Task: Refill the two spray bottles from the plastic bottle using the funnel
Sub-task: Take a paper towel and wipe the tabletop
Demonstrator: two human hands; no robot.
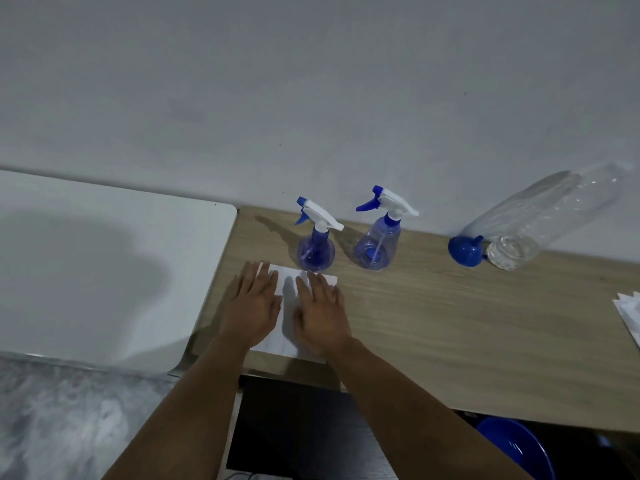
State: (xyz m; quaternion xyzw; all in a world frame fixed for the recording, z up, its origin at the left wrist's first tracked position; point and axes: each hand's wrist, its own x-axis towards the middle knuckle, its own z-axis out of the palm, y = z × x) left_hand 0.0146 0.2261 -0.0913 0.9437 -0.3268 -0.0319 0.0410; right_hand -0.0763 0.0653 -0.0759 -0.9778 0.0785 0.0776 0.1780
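Observation:
Two clear blue spray bottles with white-and-blue trigger heads stand upright near the wall, the left spray bottle (316, 249) and the right spray bottle (377, 244). Further right a large clear plastic bottle (543, 220) stands on the wooden table, with a blue funnel (464, 251) against its base. My left hand (251, 306) and my right hand (320, 311) lie flat, fingers spread, on a white sheet (289, 306) just in front of the left spray bottle. Neither hand holds anything.
The wooden table (450, 323) meets a white table (104, 271) on the left. White paper (628, 313) lies at the right edge. A blue basin (516, 448) sits below the table's front edge. A grey wall runs behind everything.

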